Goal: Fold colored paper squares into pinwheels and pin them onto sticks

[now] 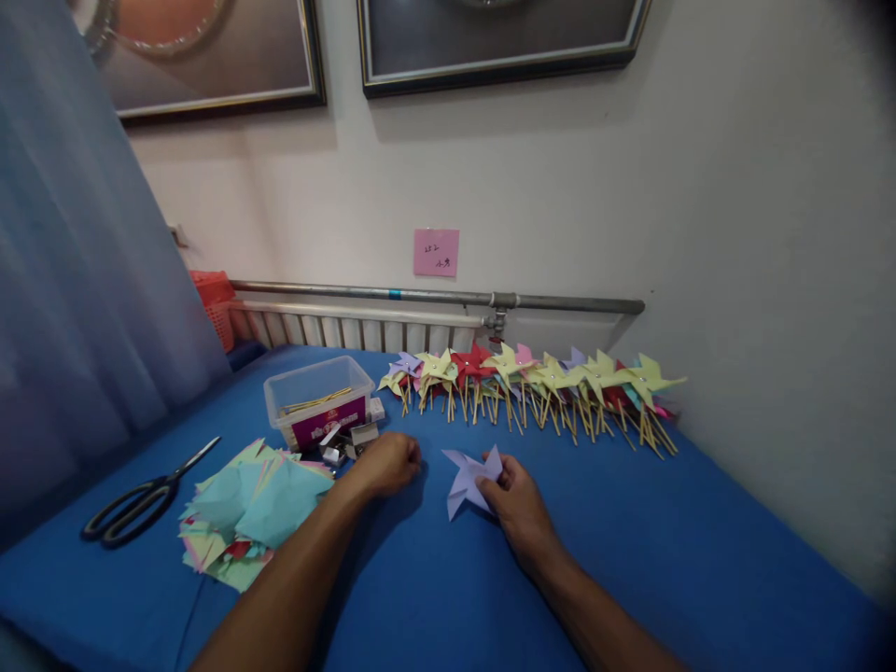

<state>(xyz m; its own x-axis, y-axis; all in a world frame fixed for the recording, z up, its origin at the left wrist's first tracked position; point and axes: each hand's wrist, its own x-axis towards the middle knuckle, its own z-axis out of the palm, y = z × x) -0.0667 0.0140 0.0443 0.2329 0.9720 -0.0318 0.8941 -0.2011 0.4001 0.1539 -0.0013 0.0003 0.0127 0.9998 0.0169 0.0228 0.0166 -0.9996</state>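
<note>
My right hand (516,497) pinches a folded lilac paper pinwheel head (466,478) that lies on the blue table (672,551). My left hand (388,462) rests on the table as a loose fist beside small metal clips (341,444); whether it holds anything I cannot tell. A stack of cut coloured paper squares (252,509) lies to its left.
A row of finished paper pinwheels on wooden sticks (532,385) lines the back of the table. A clear plastic box (318,397) holds sticks. Black scissors (140,499) lie at the left. A radiator and pipe (434,297) run along the wall; a curtain hangs left.
</note>
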